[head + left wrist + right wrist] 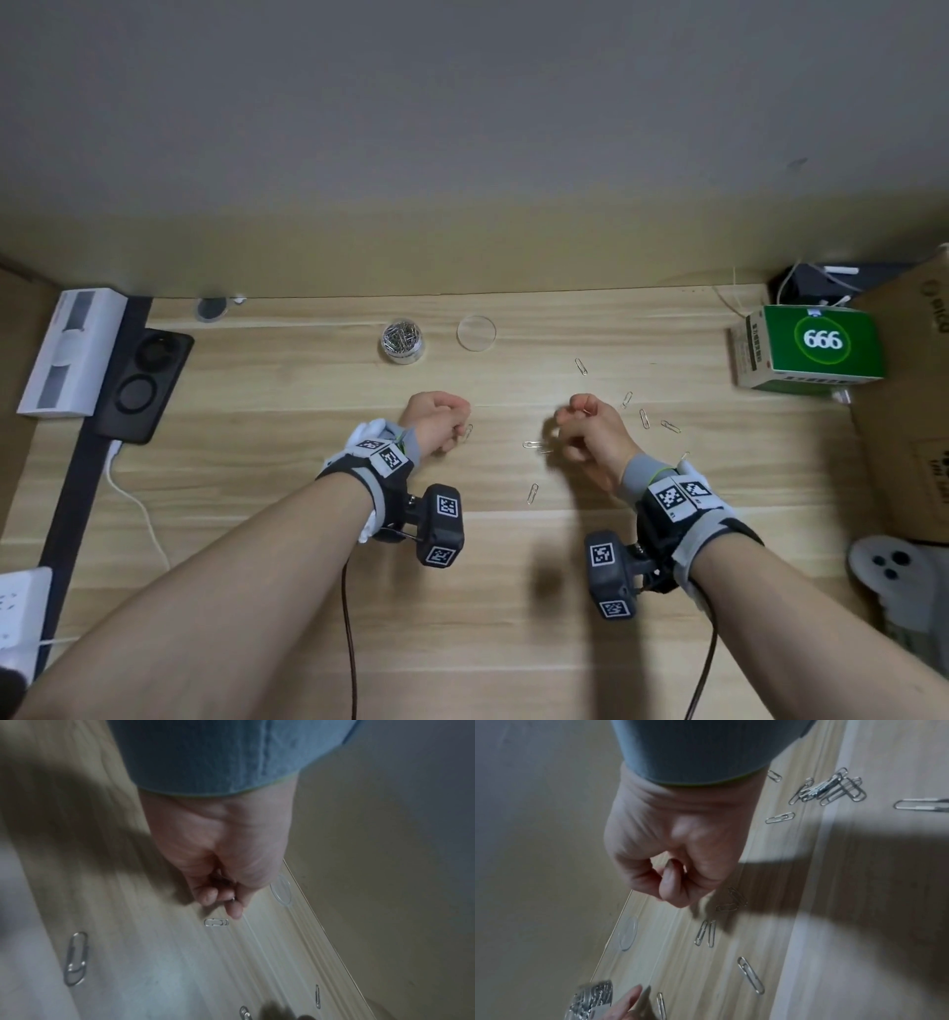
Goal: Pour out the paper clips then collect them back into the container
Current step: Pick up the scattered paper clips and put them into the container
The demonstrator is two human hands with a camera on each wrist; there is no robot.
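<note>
Mostly, paper clips [643, 419] scattered around hands [590, 429]

Counts: 1 container [403, 342], full of clips; 1 lid [477, 333]; 1 green box [810, 345]; 2 hands; loose clips uncountable.

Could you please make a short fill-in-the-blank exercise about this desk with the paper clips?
1. The round container is full of paper ___.
2. Its clear lid lies on the desk to the container's ___.
3. The green box shows the number ___.

Missing words: clips; right; 666
</note>
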